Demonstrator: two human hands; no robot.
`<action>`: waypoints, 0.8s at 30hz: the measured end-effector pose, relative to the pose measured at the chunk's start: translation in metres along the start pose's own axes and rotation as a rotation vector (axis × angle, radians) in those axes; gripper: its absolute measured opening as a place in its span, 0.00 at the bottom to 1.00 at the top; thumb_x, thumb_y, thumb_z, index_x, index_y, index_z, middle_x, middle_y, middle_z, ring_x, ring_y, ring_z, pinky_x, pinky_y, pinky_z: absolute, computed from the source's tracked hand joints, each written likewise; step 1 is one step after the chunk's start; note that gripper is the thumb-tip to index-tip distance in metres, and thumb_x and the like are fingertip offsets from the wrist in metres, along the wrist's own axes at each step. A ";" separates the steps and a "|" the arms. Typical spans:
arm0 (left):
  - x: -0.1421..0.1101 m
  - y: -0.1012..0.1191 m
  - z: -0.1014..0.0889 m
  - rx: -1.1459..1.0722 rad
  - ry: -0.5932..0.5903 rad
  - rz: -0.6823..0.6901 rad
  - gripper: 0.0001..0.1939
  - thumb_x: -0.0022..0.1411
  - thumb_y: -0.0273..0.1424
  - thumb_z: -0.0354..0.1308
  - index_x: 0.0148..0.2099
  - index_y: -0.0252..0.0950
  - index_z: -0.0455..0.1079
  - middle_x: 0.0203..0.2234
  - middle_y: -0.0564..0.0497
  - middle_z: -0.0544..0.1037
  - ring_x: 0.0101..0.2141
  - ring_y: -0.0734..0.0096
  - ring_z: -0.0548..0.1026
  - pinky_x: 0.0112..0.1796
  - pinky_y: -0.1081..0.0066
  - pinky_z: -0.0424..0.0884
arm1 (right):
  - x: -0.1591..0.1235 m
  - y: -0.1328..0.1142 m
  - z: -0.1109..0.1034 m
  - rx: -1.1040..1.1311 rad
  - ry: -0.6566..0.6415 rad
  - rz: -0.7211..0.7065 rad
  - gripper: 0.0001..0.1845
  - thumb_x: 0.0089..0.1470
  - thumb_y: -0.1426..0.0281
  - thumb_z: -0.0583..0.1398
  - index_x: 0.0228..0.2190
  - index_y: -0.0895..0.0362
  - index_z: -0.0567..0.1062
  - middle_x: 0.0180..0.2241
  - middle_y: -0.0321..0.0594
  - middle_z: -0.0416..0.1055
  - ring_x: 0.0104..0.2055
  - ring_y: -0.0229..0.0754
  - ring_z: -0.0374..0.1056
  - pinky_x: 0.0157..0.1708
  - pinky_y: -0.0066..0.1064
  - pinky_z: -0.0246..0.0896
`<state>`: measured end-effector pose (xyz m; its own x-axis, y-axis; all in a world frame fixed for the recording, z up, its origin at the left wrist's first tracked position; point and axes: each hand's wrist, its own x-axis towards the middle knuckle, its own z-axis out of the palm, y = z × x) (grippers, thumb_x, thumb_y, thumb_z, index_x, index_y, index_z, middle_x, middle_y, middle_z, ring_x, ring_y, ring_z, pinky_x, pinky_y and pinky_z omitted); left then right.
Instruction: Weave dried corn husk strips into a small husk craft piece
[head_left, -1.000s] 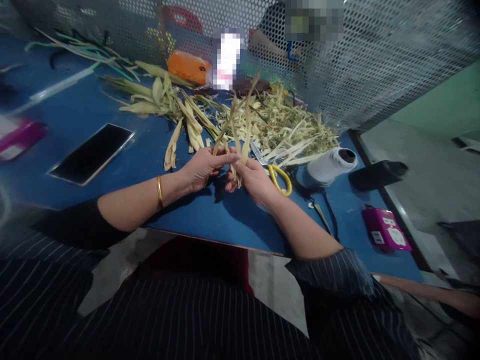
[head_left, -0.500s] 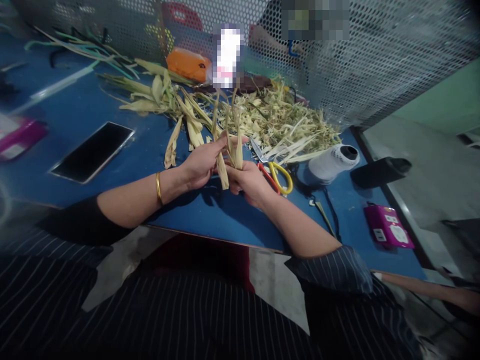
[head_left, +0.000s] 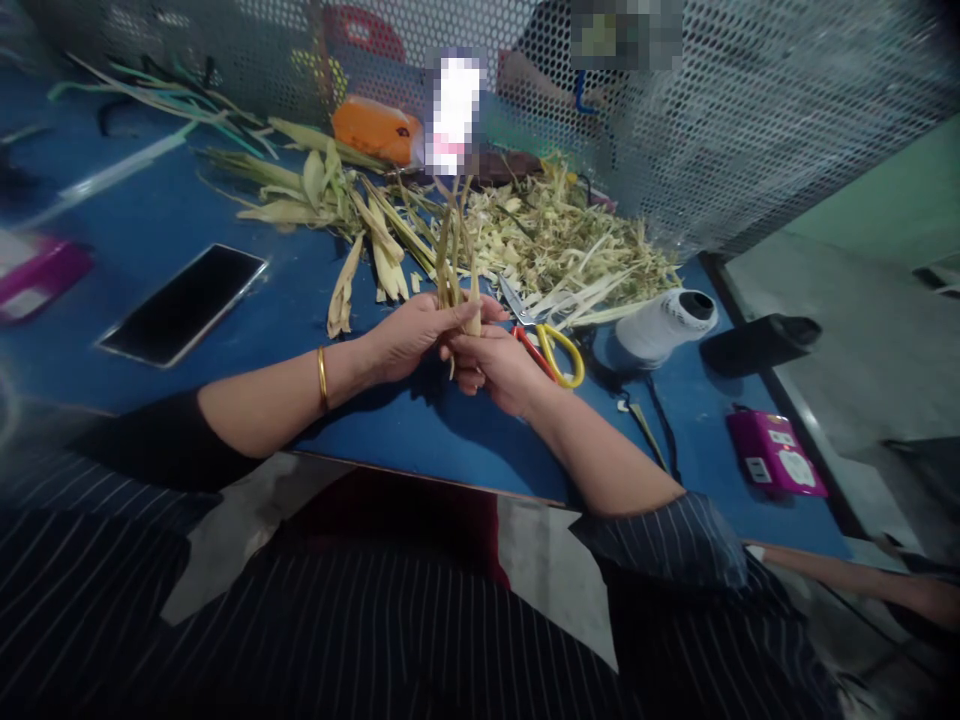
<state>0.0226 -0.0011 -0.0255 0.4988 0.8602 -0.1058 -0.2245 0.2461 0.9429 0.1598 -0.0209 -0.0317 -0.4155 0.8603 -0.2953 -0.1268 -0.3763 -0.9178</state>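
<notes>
Dried corn husks point(head_left: 450, 255) stand upright between my two hands, their thin tips pointing away from me. My left hand point(head_left: 409, 332), below a gold bangle point(head_left: 322, 378), is closed on the husks from the left. Closed around their lower end from the right is my right hand point(head_left: 501, 368). The hands touch, and fingers hide part of the bundle. Scissors point(head_left: 551, 350) with red and yellow handles lie just right of my right hand. Beyond the hands, more loose husks point(head_left: 386, 255) lie on the blue table point(head_left: 360, 425).
A heap of husk scraps point(head_left: 562, 240) spreads before a perforated metal screen point(head_left: 720, 150). At right are a white thread cone point(head_left: 664, 328), a black cylinder point(head_left: 761, 343) and a purple packet point(head_left: 780, 452). A phone point(head_left: 184, 303) lies left; an orange packet point(head_left: 375, 130) sits behind.
My hands have come together, and the husks that stood apart are now gathered into one narrower bundle. My left thumb has moved across the front of it.
</notes>
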 end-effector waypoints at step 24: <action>0.007 0.017 -0.016 -0.486 0.272 0.046 0.07 0.67 0.27 0.54 0.36 0.32 0.69 0.28 0.50 0.79 0.31 0.71 0.79 0.43 0.64 0.76 | -0.009 -0.008 -0.014 -0.796 0.115 -0.462 0.14 0.50 0.59 0.66 0.28 0.56 0.70 0.24 0.32 0.67 0.25 0.33 0.59 0.27 0.27 0.52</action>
<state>0.0091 0.0158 -0.0153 0.2595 0.9434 -0.2064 -0.6334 0.3276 0.7010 0.1772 -0.0205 -0.0255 -0.3803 0.9110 0.1594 0.4161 0.3224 -0.8502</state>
